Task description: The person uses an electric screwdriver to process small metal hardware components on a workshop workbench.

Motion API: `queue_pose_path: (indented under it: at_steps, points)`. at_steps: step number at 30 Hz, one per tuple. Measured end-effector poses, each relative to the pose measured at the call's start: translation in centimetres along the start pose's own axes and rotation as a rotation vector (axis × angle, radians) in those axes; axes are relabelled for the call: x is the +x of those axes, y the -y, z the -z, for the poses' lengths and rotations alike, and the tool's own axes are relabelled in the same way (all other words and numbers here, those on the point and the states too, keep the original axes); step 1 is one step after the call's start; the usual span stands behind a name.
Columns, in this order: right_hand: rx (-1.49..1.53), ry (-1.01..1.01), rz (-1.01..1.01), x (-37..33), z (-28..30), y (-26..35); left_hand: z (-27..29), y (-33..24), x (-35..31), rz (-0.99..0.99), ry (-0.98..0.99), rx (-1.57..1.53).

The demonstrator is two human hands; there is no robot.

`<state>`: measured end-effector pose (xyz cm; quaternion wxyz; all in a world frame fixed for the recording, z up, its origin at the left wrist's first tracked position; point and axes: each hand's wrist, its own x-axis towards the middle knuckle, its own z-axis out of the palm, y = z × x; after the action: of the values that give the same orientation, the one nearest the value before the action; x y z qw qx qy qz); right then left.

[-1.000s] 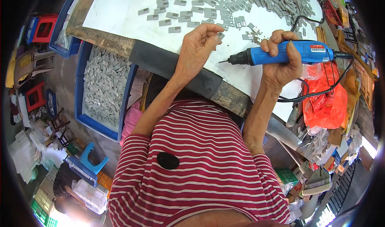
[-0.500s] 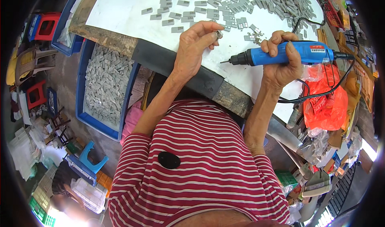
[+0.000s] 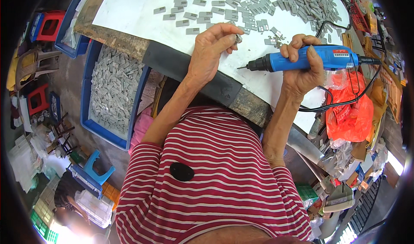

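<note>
Over the white-covered table (image 3: 129, 15), my left hand (image 3: 209, 54) is closed, thumb and forefinger pinching a small grey part (image 3: 238, 38). Most of that part is hidden by the fingers. My right hand (image 3: 304, 71) grips a blue electric screwdriver (image 3: 330, 57), its thin bit pointing left, below and apart from the pinched part. Several flat grey rectangular pieces (image 3: 231, 14) lie spread beyond my left hand. A heap of like pieces (image 3: 302, 4) sits at the far right. Between the hands and the heap are tiny loose screws or bits (image 3: 278, 40).
A blue bin (image 3: 86, 114) full of grey pieces stands below the table's left edge. The black cord (image 3: 371, 86) loops on the right beside a red plastic bag (image 3: 351, 114). Red stools (image 3: 48, 27) are at the left. Another person (image 3: 67, 196) is at lower left.
The part between my left fingers has turned slightly, and the left hand has shifted a touch right. My right hand and the screwdriver stay nearly still.
</note>
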<state>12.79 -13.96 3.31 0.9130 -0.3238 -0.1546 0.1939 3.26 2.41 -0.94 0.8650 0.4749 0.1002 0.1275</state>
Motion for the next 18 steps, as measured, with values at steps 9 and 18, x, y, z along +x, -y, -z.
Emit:
queue_pose_path:
  at_steps: [9, 18]
  points:
    - [-0.017, -0.005, -0.007, -0.1, -0.2, -0.1, 1.2, -0.1, 0.8, 0.102, 0.288, -0.743]
    - [-0.04, -0.002, -0.025, -0.2, -0.3, -0.3, 1.6, -0.5, 0.7, 0.013, 0.392, -0.978]
